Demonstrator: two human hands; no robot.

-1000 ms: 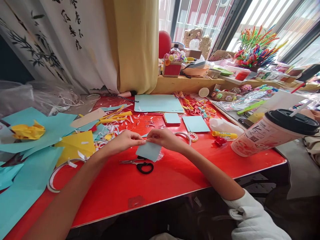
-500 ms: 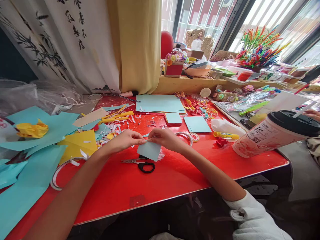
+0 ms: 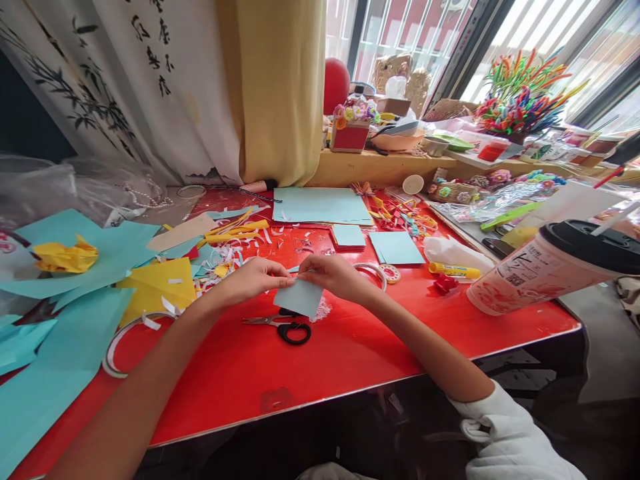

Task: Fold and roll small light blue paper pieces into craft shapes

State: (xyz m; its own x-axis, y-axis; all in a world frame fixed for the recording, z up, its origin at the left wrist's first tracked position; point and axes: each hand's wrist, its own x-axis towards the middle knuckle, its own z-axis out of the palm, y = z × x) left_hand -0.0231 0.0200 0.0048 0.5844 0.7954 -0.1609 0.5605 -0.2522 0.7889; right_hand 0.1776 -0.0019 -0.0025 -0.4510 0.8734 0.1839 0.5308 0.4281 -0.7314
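Observation:
Between my two hands hangs a small light blue paper square (image 3: pixel 300 299), held by its upper edge above the red table. My left hand (image 3: pixel 260 279) pinches its upper left corner with thumb and fingertips. The fingers of my right hand (image 3: pixel 333 277) are closed on the same edge, a little to the right. Scissors (image 3: pixel 285 328) with black handles lie on the table just below the paper, one handle loop partly covered by it. A roll of white tape (image 3: pixel 373 272) rests right of my right hand.
Blue paper sheets (image 3: pixel 323 205), a stack of small squares (image 3: pixel 349 236) and larger squares (image 3: pixel 397 248) lie behind. Shredded scraps (image 3: pixel 223 260) and a larger tape roll (image 3: pixel 113 353) are on the left. A yellow glue stick (image 3: pixel 454 270) and a tilted drink cup (image 3: pixel 525 273) are on the right.
The paper square has tilted slightly, its lower edge rising a little. Both hands keep their pinch on it, nearly in place. The whole view has shifted very slightly.

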